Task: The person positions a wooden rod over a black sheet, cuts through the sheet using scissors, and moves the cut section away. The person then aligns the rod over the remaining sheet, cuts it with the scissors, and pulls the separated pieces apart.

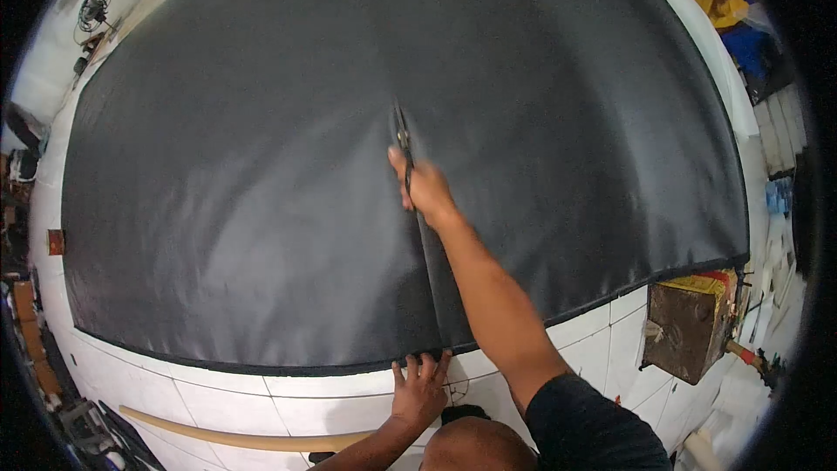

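A large sheet of black, leather-like material (pixel 244 122) fills most of the view, with soft folds and a sheen. My right hand (pixel 425 185) reaches out over its middle, closed around the handles of a pair of scissors (pixel 401 133). The blades point away from me and meet the sheet; motion blurs them slightly. From the scissors a straight slit or line runs back through the sheet to its near edge. At that edge my left hand (pixel 420 392) rests with fingers apart, their tips touching the black border.
White tiles (pixel 218 392) show beneath the sheet's near side. A long tan strip (pixel 235 438) lies at the front left. To the right stands a worn brown box (pixel 684 331). Coiled cable (pixel 94 9) lies at far left, coloured cloths (pixel 724 9) at far right.
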Available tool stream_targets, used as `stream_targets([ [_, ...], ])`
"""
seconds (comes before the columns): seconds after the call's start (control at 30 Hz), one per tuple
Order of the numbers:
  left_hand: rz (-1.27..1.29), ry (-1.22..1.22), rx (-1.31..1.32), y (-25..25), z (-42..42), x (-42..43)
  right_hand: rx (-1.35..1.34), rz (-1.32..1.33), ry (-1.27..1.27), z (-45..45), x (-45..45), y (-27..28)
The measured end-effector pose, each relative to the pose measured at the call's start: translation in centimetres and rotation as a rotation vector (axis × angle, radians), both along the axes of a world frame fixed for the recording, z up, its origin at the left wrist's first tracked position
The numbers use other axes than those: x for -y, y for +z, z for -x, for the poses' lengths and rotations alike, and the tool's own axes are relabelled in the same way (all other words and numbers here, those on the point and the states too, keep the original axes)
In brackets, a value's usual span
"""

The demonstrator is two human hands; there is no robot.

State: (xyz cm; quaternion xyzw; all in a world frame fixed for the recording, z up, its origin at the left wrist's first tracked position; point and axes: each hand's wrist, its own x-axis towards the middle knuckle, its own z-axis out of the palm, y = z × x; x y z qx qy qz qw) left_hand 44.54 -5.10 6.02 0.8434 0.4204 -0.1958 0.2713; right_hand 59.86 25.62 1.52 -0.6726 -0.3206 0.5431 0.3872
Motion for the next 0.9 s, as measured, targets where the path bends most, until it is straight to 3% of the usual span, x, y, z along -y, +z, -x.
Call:
stream_targets([
  [0.13,-0.038,0.033,0.037,-0.3,0.0,0.3,-0.072,-0.045,-0.036,-0.4,-6.5,0.2],
  [0.2,-0.043,0.047,0.048,-0.6,0.1,0.6,0.078,-0.043,-0.034,-0.4,-8.0,-0.2],
  [0.33,-0.096,0.066,0.078,-0.7,0.0,0.6,0.109,-0.08,-0.053,-0.3,-8.3,-1.2],
  [0.53,-0.036,0.05,0.039,-1.2,0.0,0.7,0.027,-0.037,0.02,-1.2,-12.5,-0.3],
  [0.63,-0.023,0.025,0.01,-1.3,0.2,0.6,-0.153,-0.033,-0.06,-1.1,-15.7,0.7],
  [0.73,-0.014,-0.02,-0.02,-1.5,0.4,0.6,-0.006,-0.038,-0.047,-1.1,-16.7,-0.6],
  [0.8,-0.018,-0.032,-0.029,-0.6,-0.1,-1.0,-0.05,-0.04,-0.048,-1.2,-16.4,-0.8],
  [0.87,0.293,0.121,0.008,1.8,-0.7,-4.5,-0.09,-0.049,-0.056,-1.6,-16.5,-0.6],
  [0.9,0.295,0.267,0.028,3.2,-1.3,-7.8,-0.099,-0.03,-0.056,-1.6,-16.5,-0.6],
])
